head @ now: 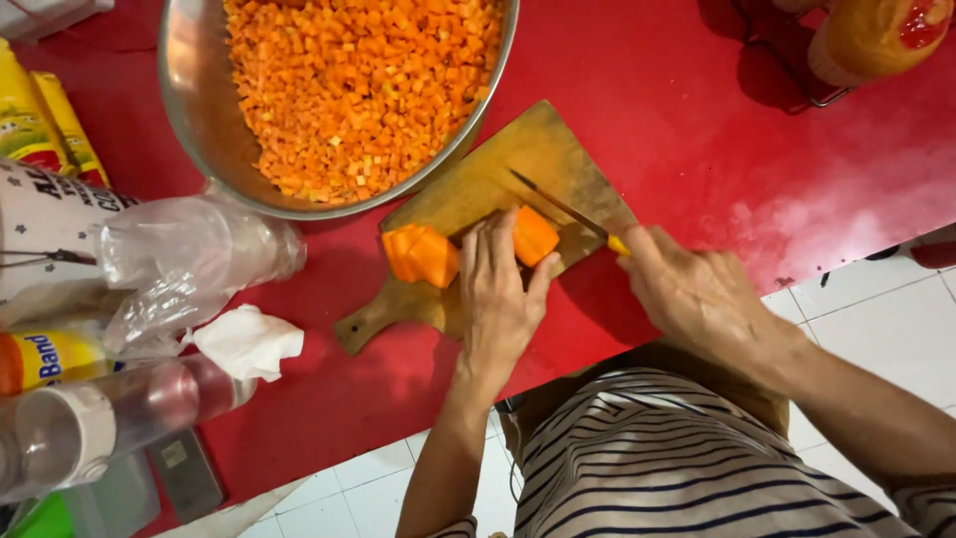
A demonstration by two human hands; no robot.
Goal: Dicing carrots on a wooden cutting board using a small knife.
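A: What are the hands doing?
B: The left hand [498, 289] is pressing spread fingers on an orange vegetable chunk [468, 249] lying on the wooden cutting board [528, 164]. The right hand [692, 294] is gripping a knife [563, 207], fingers curled.
A: How will it handle?
B: Likely firm, slightly slippery; best held from above.

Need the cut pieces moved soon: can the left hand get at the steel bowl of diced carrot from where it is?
Probably yes. The left hand rests on the orange chunk on the wooden cutting board, and the steel bowl sits right beside the board's far edge with nothing between.
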